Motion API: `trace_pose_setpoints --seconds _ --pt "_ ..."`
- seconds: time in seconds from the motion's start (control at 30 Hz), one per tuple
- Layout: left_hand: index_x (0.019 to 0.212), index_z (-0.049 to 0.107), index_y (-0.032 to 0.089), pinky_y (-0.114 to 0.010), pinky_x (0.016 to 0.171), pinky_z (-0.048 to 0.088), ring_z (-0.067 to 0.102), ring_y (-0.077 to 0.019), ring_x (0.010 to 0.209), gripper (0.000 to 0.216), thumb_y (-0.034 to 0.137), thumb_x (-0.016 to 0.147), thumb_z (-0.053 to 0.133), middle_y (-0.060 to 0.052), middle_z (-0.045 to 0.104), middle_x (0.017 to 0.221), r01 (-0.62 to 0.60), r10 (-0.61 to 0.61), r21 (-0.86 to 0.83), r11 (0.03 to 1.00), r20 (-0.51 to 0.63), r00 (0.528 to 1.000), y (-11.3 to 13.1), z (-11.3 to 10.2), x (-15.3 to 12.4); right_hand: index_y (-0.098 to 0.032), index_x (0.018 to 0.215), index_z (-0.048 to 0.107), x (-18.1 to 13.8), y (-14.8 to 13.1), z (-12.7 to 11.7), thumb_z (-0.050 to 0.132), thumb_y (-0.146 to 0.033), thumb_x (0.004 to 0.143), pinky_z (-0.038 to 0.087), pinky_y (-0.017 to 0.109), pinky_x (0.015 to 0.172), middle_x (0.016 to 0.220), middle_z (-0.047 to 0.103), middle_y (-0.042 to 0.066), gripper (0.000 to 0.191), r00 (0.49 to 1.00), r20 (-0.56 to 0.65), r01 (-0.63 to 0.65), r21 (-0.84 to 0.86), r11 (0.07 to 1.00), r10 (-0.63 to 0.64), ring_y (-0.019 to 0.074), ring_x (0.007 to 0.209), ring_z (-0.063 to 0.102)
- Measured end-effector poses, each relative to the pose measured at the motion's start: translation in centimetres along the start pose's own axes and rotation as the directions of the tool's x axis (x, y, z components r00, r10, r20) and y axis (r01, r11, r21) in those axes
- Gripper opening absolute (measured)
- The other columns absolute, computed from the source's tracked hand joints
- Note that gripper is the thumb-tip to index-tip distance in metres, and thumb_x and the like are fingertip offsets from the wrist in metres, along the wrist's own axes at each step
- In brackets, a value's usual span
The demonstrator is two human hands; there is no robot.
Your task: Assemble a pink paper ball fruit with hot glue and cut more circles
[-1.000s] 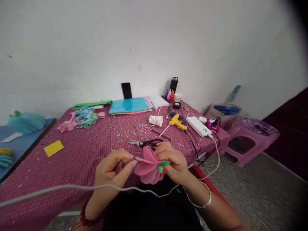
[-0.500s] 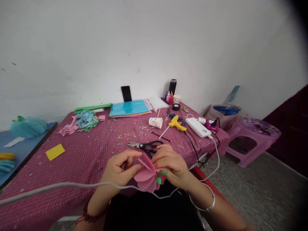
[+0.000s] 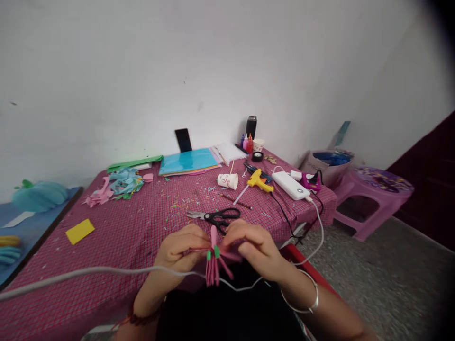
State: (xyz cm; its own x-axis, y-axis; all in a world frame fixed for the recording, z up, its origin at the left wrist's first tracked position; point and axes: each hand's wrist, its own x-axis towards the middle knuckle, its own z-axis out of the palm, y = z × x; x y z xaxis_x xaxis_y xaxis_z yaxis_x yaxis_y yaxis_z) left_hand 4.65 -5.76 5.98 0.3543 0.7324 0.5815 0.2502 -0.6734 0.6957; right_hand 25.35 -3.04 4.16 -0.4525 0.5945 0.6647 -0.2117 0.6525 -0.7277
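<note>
- The left hand (image 3: 179, 248) and the right hand (image 3: 254, 246) meet at the near table edge, both closed in a pinch on the pink paper flower (image 3: 214, 270).
- The flower hangs edge-on between the 2 hands, its folded layers pointing down toward 6 o'clock. It is off the cloth and just above the person's lap.
- Pinching from 9 and 3 o'clock likely keeps the stacked layers pressed together. The 2 green leaves (image 3: 216, 252) sit near the top, just under the fingertips.
- A white cable (image 3: 106, 271) runs across in front of the wrists from 9 o'clock and touches or passes just under the flower. I judge it the closest thing to snag on.
- Black scissors (image 3: 217, 216) lie just beyond the hands at 12 o'clock, blades pointing left and within easy reach.
- The table (image 3: 124, 237) is bare toward 10 o'clock, apart from small clippings and a yellow paper (image 3: 80, 231) well apart.
- Toward 1 o'clock lie a tipped paper cup (image 3: 227, 180), a yellow glue gun (image 3: 260, 180) and a white power bank (image 3: 291, 185), crowding the right edge.
- A pink stool (image 3: 373, 189) stands off the table at 2 o'clock.
</note>
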Motion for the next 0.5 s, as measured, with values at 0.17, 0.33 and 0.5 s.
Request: trace_pose_setpoints --seconds 0.17,0.33,0.5 --pt "0.068 0.070 0.021 -0.030 0.062 0.047 0.058 -0.0161 0.063 0.025 0.031 0.089 0.062 -0.003 0.063 0.064 0.046 -0.046 -0.071 0.996 0.007 0.999 -0.4 -0.1 -0.1 -0.022 0.126 0.050 0.4 0.3 0.0 0.057 -0.029 0.093 0.048 0.024 0.052 0.071 0.059 -0.004 0.034 0.953 0.089 -0.299 0.148 0.943 0.288 0.0108 0.056 0.055" --pt "0.066 0.068 0.019 -0.026 0.059 0.044 0.055 -0.0144 0.061 0.022 0.031 0.085 0.067 -0.002 0.061 0.063 0.154 -0.154 -0.157 0.975 0.013 0.988 -0.6 0.1 -0.2 -0.019 0.122 0.058 2.1 0.5 -1.0 0.072 -0.022 0.080 0.045 0.040 0.095 0.114 0.057 0.009 0.045 0.962 0.227 -0.124 -0.121 0.985 0.149 0.0203 0.108 0.053" --pt "0.066 0.064 0.017 -0.023 0.055 0.042 0.050 -0.0123 0.059 0.023 0.034 0.080 0.070 0.000 0.056 0.064 0.336 -0.355 -0.224 0.915 -0.048 0.934 -1.2 0.1 -0.5 -0.017 0.103 0.061 2.1 2.3 0.0 0.069 -0.029 0.083 0.048 0.027 0.073 0.089 0.060 0.000 0.025 0.917 0.225 -0.382 0.261 0.887 0.328 0.0110 0.076 0.056"
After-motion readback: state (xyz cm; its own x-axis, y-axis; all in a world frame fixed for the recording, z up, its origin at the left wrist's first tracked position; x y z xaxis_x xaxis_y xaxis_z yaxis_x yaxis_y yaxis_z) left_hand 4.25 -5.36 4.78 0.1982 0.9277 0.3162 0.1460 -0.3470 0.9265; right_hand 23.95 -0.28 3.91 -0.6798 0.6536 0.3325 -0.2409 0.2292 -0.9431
